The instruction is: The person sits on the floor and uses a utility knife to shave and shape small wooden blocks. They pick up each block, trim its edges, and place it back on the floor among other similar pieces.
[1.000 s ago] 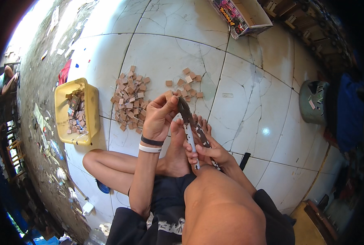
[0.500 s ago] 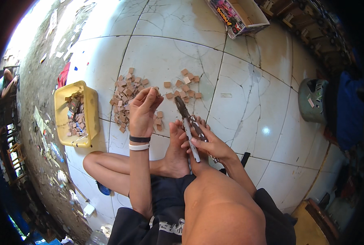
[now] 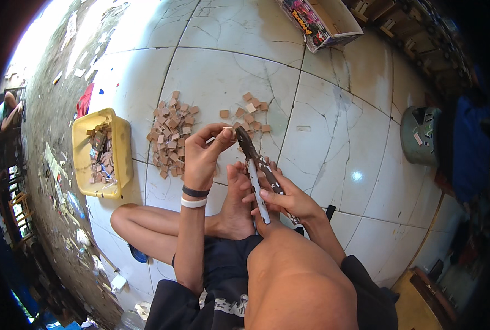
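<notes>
My left hand (image 3: 202, 157), with a black and a white band at the wrist, pinches a small brown piece (image 3: 233, 132), seemingly a wooden square like those on the floor; the fingers partly hide it. This piece is at the jaw tips of the pliers (image 3: 248, 147). My right hand (image 3: 291, 199) grips the pliers by worn handles, one of them mostly white. A heap of small wooden squares (image 3: 171, 132) lies beyond my left hand. A smaller scatter of wooden squares (image 3: 250, 108) lies past the pliers' tips.
On the left stands a yellow plastic tub (image 3: 125, 157) holding wooden squares and dark pieces. An open printed carton (image 3: 344, 38) is at the far right, and a grey-green container (image 3: 419, 148) sits at the right. My bare foot (image 3: 235, 201) rests between my hands on the cracked tiles.
My left hand has moved right, bringing its small piece to the pliers' jaws. The pliers' handles have spread slightly lower down in my right hand.
</notes>
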Demonstrator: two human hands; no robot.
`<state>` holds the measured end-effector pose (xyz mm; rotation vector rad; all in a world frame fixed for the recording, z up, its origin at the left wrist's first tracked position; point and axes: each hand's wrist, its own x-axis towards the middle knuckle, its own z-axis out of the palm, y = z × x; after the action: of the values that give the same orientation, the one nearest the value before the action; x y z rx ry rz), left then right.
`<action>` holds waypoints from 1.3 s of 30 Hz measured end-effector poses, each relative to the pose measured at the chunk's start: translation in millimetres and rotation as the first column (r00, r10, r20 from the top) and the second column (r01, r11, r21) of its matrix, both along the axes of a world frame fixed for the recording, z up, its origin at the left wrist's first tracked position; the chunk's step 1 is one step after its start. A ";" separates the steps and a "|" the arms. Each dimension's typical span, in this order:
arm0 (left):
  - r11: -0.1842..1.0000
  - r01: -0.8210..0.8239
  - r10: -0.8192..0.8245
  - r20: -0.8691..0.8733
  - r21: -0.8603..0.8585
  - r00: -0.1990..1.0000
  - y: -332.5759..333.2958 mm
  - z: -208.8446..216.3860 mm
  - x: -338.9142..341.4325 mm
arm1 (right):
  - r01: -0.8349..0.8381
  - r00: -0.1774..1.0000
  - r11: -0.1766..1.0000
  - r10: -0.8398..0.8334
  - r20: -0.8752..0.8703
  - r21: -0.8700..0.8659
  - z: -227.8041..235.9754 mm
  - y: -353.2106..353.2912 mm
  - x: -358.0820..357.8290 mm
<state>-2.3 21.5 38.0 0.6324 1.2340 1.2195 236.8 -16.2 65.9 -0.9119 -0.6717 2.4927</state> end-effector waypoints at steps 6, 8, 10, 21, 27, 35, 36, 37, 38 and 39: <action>0.998 0.065 -0.064 -0.040 0.018 0.997 1.0 0.5 -3.2 | -0.012 1.000 0.999 0.012 -0.013 -0.033 -5.8 -3.7 1.2; 0.997 0.072 -0.071 -0.050 0.028 0.996 1.4 0.8 -3.4 | -0.005 1.000 0.999 0.005 -0.015 -0.048 -7.8 -5.4 2.6; 0.996 0.084 -0.082 -0.067 0.037 0.994 1.0 1.6 -4.7 | 0.014 1.000 0.997 -0.015 -0.020 -0.074 -9.9 -7.5 3.0; 0.993 0.090 -0.085 -0.059 0.078 0.995 2.4 2.7 -9.7 | 0.038 0.996 0.998 -0.041 -0.079 -0.046 -15.4 -8.8 2.5; 0.993 0.087 -0.084 -0.038 0.074 0.996 1.7 3.9 -11.9 | -0.012 1.000 0.998 0.013 -0.015 0.055 -19.4 -8.7 4.6; 0.989 0.112 -0.106 -0.070 0.092 0.992 0.1 -1.6 -12.1 | -0.121 0.989 0.973 0.101 -0.111 -0.194 -37.5 -14.5 2.9; 0.988 0.127 -0.118 -0.093 0.092 0.989 -0.2 -3.7 -11.1 | -0.116 0.990 0.969 0.093 -0.109 -0.219 -39.8 -17.4 1.8; 0.986 0.141 -0.130 -0.117 0.092 0.985 -0.5 -6.0 -10.2 | -0.125 0.991 0.958 0.107 -0.085 -0.258 -42.3 -19.9 0.8; 0.987 0.137 -0.128 -0.107 0.084 0.986 -0.6 -8.2 -10.2 | -0.134 0.991 0.966 0.132 -0.025 -0.221 -44.9 -21.1 1.3; 0.989 0.131 -0.124 -0.099 0.075 0.987 -1.1 -10.3 -10.4 | -0.161 0.983 0.966 0.175 0.058 -0.201 -47.1 -21.7 2.8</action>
<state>-12.6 20.4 27.6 0.8247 1.2074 1.1478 239.6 -37.9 18.8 -1.0641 -0.5553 2.7247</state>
